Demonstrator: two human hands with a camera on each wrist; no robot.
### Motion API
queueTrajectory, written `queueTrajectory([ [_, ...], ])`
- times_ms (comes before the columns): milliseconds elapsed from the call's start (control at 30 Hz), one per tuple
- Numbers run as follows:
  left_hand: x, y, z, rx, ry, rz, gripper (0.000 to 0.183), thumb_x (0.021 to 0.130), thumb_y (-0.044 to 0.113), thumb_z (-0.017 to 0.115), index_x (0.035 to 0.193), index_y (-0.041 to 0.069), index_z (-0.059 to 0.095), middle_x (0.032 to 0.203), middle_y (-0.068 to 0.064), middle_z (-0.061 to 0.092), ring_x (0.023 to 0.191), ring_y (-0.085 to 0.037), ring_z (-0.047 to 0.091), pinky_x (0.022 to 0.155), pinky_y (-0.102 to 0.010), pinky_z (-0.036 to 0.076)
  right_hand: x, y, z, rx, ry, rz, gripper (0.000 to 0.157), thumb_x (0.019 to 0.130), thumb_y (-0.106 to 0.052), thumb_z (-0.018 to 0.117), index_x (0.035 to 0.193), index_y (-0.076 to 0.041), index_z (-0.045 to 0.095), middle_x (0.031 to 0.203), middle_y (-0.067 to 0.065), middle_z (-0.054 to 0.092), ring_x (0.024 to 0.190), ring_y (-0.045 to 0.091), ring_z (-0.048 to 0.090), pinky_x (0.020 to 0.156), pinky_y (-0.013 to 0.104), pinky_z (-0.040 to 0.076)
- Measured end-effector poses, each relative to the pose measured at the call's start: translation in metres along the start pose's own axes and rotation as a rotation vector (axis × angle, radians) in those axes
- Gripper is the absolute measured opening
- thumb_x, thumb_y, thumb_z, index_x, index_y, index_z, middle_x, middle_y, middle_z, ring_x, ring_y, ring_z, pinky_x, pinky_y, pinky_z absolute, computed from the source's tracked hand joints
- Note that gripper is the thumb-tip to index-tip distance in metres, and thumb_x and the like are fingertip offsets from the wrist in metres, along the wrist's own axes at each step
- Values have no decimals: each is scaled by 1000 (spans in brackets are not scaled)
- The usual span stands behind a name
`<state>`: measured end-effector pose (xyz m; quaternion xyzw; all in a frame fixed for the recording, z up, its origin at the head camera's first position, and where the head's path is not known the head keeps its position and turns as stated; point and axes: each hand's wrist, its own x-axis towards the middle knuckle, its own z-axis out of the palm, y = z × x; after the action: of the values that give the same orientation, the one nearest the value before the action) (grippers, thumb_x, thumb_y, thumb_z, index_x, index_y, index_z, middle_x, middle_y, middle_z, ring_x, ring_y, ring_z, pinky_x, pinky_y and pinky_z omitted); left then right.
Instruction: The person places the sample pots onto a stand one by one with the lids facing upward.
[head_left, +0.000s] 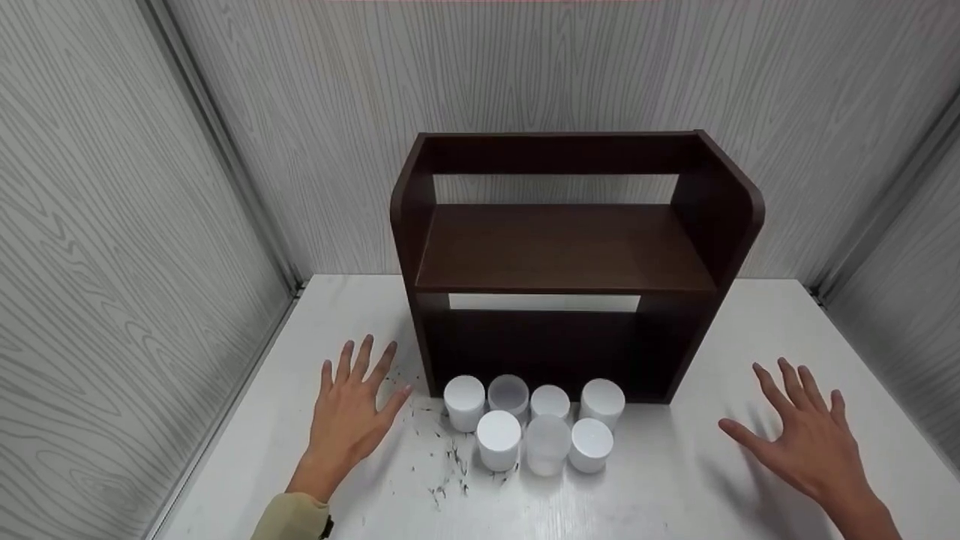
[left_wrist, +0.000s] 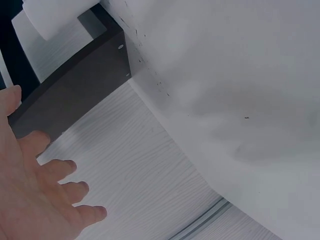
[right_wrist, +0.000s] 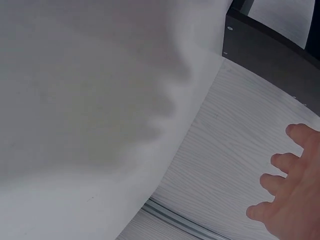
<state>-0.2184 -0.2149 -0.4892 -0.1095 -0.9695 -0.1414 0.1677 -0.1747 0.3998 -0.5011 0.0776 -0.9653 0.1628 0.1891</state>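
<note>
Hands well apart, one either side of the work, both loose with fingers spread. Left hand [head_left: 349, 416]: thumb out toward the jars, fingertips near the shelf's side. Right hand [head_left: 814, 454]: thumb pointing in at the shelf's foot, farther from the jars. Can't tell if either one touches the surface [head_left: 667, 487]. Jars sit between the hands, closer to the left: five white jars [head_left: 499, 442] and two translucent jars [head_left: 547, 446], bunched upright in two rows, four behind, three in front. Dark brown shelf [head_left: 562, 247] stands between the hands and reaches beyond their fingertips, back row of jars right at its front. Black marks [head_left: 454, 457] on the surface between left hand and jars. Light sleeve [head_left: 292, 517] at the left wrist. Wood-grain wall [head_left: 540, 67] beyond both hands.
</note>
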Motion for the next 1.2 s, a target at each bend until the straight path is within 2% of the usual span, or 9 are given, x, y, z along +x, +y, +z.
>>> queueTrajectory([
  [200, -6, 9, -3, -38, 10, -2, 74, 104, 59, 54, 165, 20, 39, 171, -17, 27, 158, -43, 17, 123, -68, 12, -9, -14, -2, 26, 45, -31, 99, 87, -56, 81, 166, -18, 35, 172, 21, 23, 160, 39, 11, 123, 67, -7],
  [367, -8, 19, -6, -83, 31, 0, 74, 104, 59, 56, 164, 19, 40, 171, -17, 28, 158, -42, 18, 123, -67, 13, -14, -28, -3, 57, 90, -62, 102, 83, -53, 86, 165, -17, 37, 170, 19, 28, 158, 39, 20, 124, 66, -3],
  [633, -13, 26, -3, -149, 48, -27, 76, 103, 57, 60, 164, 17, 40, 170, -17, 29, 157, -43, 22, 123, -66, 17, -23, -56, -2, 148, 145, -87, 103, 73, -46, 95, 160, -18, 48, 163, 20, 40, 145, 49, 38, 127, 59, 9],
  [733, -14, 29, -2, -181, 72, -32, 77, 102, 55, 63, 163, 14, 41, 169, -19, 32, 156, -43, 24, 122, -67, 21, -26, -67, -1, 204, 131, -70, 102, 72, -43, 97, 160, -22, 49, 163, 18, 41, 142, 50, 41, 128, 53, 13],
  [800, -14, 32, -2, -208, 76, -42, 78, 102, 53, 65, 164, 12, 40, 168, -20, 32, 155, -44, 26, 121, -67, 22, -28, -73, 0, 246, 99, -42, 102, 73, -42, 97, 161, -25, 47, 164, 16, 40, 147, 45, 37, 128, 50, 12],
  [967, -13, 38, -3, -334, 32, -120, 85, 102, 50, 66, 167, 9, 30, 171, -19, 26, 155, -44, 26, 119, -68, 28, -31, -86, 5, 347, 23, 20, 103, 75, -42, 97, 163, -29, 43, 166, 17, 38, 154, 38, 29, 125, 60, 19],
  [1033, -12, 40, -3, -385, 22, -148, 87, 102, 49, 68, 167, 9, 27, 171, -19, 24, 152, -44, 31, 113, -68, 37, -32, -91, 7, 365, 5, 39, 104, 74, -43, 97, 162, -31, 43, 165, 17, 40, 154, 34, 32, 124, 48, 25],
  [1100, -11, 42, -2, -427, 28, -160, 87, 102, 47, 69, 168, 9, 26, 171, -19, 25, 147, -46, 39, 106, -67, 45, -33, -96, 10, 373, -10, 59, 104, 73, -44, 97, 162, -33, 44, 164, 16, 42, 152, 24, 36, 119, 27, 29],
  [1200, -8, 45, -1, -496, 55, -158, 88, 101, 41, 72, 167, 5, 26, 170, -19, 26, 145, -44, 42, 107, -63, 47, -34, -103, 15, 381, -30, 95, 103, 71, -47, 98, 159, -30, 49, 160, 11, 49, 146, 18, 43, 102, 3, 26],
])
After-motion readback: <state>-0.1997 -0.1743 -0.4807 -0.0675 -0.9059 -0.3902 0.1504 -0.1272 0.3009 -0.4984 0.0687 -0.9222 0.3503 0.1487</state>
